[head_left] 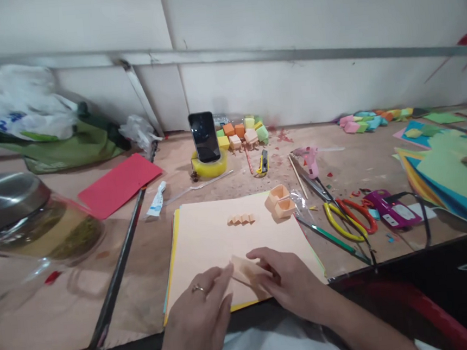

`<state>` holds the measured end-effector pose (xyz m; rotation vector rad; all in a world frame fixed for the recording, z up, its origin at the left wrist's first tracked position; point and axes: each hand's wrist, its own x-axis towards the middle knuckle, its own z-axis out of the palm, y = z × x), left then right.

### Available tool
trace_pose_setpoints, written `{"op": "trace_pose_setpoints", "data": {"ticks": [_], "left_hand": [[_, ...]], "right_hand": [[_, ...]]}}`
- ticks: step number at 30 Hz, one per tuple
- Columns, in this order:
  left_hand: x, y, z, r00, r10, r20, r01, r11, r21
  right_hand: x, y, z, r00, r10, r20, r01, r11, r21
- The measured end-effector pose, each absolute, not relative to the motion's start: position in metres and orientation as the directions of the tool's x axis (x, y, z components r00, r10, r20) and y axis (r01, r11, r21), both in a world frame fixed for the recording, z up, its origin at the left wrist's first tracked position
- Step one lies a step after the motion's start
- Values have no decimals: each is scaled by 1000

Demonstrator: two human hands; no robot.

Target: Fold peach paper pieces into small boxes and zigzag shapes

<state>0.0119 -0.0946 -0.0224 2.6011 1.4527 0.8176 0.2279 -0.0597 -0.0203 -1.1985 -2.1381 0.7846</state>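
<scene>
Two hands fold a small paper piece at the table's near edge.

Head view: the left hand [202, 308] and right hand [285, 279] both pinch the peach paper piece [246, 272], lying on the paper stack [206, 237]; uneven pressure could make the crease crooked.

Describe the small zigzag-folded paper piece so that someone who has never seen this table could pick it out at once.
Start from the peach paper stack in the middle of the table. Near its far edge, beyond the left hand and right hand, lies the zigzag-folded strip. Unlike the two open peach paper boxes to its right, it is a flat low row of pleats.
</scene>
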Motion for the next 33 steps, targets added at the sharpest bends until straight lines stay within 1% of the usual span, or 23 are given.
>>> {"op": "trace_pose_setpoints", "data": {"ticks": [1,2,3,4,5,6,8,9,11,14,16,18,21,23,25,28,31,33], "left_hand": [[13,-95,-24,327,853,407,781,-487,391],[15,-96,-25,250,893,374,755,-421,503],[17,-96,-26,211,924,319,693,-372,618],[19,-96,-26,203,946,252,610,-323,724],[21,-95,-26,220,958,186,514,-276,812],[23,-94,-24,246,961,124,431,-223,874],[26,-90,-18,262,964,44,356,-139,924],[26,-88,-15,257,966,22,364,-118,924],[25,-84,-8,283,959,6,418,-129,899],[24,-78,-2,445,895,26,453,-250,856],[26,-74,-2,544,837,59,444,-347,826],[28,-70,-4,523,842,129,491,-422,762],[29,-66,-9,374,869,323,648,-494,580],[28,-65,-11,387,833,395,703,-544,458],[28,-67,-14,463,804,373,710,-588,387],[29,-72,-16,510,796,326,724,-602,338],[29,-78,-17,492,789,367,732,-604,317],[29,-82,-19,468,785,406,736,-600,313]], "right_hand": [[224,-62,-21,-390,888,245,518,431,-739],[220,-66,-21,-321,886,334,485,457,-746],[217,-69,-20,-269,858,438,449,514,-731],[214,-72,-19,-257,805,534,416,591,-691],[211,-75,-17,-285,739,610,389,671,-631],[209,-78,-15,-356,667,655,363,744,-561],[208,-80,-11,-515,540,666,315,841,-439],[209,-80,-9,-559,507,656,310,862,-402],[214,-78,-7,-568,493,659,353,869,-347],[224,-72,-7,-516,491,702,480,845,-238],[229,-68,-10,-533,453,715,489,854,-177],[231,-66,-14,-560,431,708,476,866,-151],[230,-62,-22,-575,493,653,549,824,-139],[229,-60,-27,-596,540,594,586,798,-139],[228,-59,-31,-633,555,539,578,802,-148],[229,-59,-31,-657,583,478,557,803,-213],[232,-60,-27,-644,634,427,548,773,-320],[235,-61,-25,-623,659,420,533,752,-388]]}}
